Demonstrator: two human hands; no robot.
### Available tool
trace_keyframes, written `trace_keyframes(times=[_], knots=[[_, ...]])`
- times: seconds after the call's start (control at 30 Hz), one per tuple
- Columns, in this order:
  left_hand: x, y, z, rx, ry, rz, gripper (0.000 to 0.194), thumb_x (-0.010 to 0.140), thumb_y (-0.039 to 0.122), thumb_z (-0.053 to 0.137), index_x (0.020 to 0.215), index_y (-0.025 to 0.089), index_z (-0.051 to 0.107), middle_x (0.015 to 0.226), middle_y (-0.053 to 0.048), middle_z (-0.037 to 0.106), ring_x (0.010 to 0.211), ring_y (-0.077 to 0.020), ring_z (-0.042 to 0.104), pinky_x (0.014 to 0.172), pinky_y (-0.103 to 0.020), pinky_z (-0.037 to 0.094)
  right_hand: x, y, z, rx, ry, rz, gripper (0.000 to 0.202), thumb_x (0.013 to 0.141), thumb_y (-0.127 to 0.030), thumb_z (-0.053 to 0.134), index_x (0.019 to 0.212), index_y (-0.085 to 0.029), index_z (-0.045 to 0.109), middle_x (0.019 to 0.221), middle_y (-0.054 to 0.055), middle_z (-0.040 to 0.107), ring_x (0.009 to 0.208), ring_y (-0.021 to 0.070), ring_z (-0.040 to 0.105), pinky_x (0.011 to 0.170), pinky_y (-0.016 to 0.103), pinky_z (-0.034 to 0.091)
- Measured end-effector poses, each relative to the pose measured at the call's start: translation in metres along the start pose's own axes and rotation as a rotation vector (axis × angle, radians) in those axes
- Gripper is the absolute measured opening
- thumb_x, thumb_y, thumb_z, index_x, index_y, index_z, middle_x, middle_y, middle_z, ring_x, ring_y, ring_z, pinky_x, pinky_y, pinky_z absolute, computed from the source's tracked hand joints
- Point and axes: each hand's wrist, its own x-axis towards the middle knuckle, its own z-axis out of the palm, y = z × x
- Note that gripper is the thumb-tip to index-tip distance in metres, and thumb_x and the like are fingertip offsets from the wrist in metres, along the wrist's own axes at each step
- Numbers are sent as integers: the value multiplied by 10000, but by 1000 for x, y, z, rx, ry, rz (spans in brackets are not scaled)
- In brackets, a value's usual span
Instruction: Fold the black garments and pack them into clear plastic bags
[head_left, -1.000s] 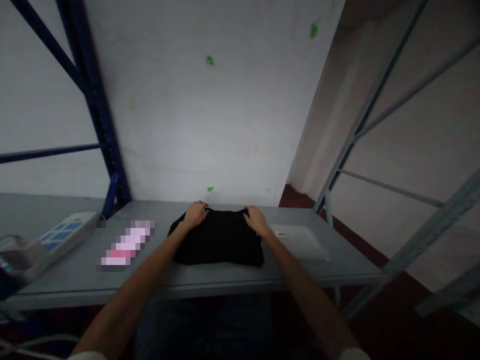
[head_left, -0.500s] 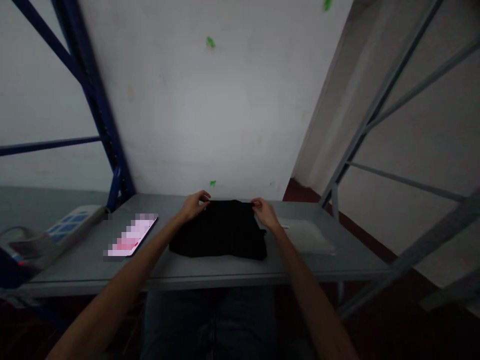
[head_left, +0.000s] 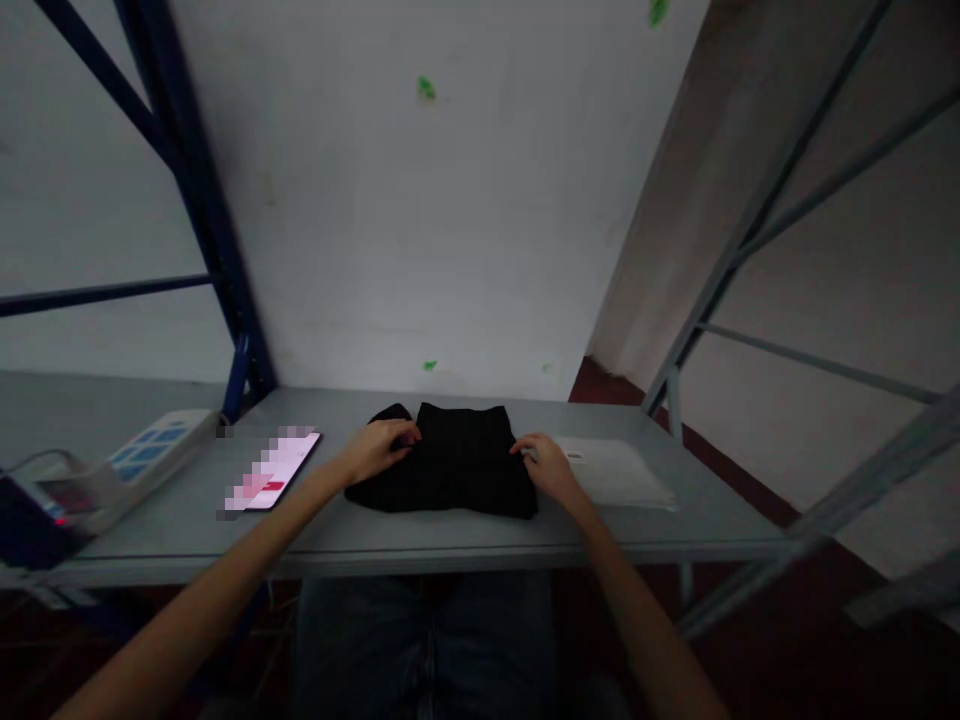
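Note:
A piece of black cloth (head_left: pixel 465 465), perhaps a garment, lies loosely folded on the grey table in front of me. My left hand (head_left: pixel 381 448) is at its left side, fingers bent and closed on the fabric, with a flap of cloth sticking out behind the knuckles. At the right edge, my right hand (head_left: pixel 547 465) pinches the cloth between thumb and fingertips. The dark fabric hides exactly how much each hand grips. Just beyond my right hand lies a flat, whitish clear plastic bag (head_left: pixel 619 475) with a small white label.
A phone (head_left: pixel 277 470) with a lit, partly blurred screen lies on the table (head_left: pixel 480 555) to the left. Past it is a white power strip (head_left: pixel 154 445). Blue posts (head_left: pixel 217 230) stand left and grey metal posts (head_left: pixel 720 280) right; a white wall (head_left: pixel 450 230) closes the back.
Both hands have come down from the cloth's far corners to its sides, nearer me. The far corners now lie free, and a flap has spread out on the left.

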Motion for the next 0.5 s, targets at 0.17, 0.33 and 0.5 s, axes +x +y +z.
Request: trace_keyframes(times=[0.17, 0.33, 0.5], knots=[[8, -7, -8, 116, 117, -58, 308, 952, 373, 556, 1176, 198, 676, 1135, -109, 676, 1050, -263, 644, 949, -402, 505, 5, -9, -3, -29, 24, -11, 323, 814, -49, 531, 997, -216, 739, 1059, 73, 686, 1066, 223, 627, 1014, 371, 465], [7, -7, 0, 170, -12, 48, 479, 849, 587, 698, 1179, 241, 723, 1182, -105, 650, 1127, -291, 606, 1007, -429, 480, 5, -18, -2, -41, 12, -45, 253, 856, -100, 564, 1019, -215, 719, 1046, 66, 686, 1036, 215, 633, 982, 364, 481], [-1, -7, 5, 166, -44, 56, 383, 884, 556, 678, 1133, 273, 746, 1181, -98, 652, 1135, -287, 599, 1007, -423, 476, -1, -25, 1, -86, -44, -13, 219, 875, -137, 608, 1050, -210, 718, 1049, 71, 677, 995, 214, 644, 924, 345, 499]])
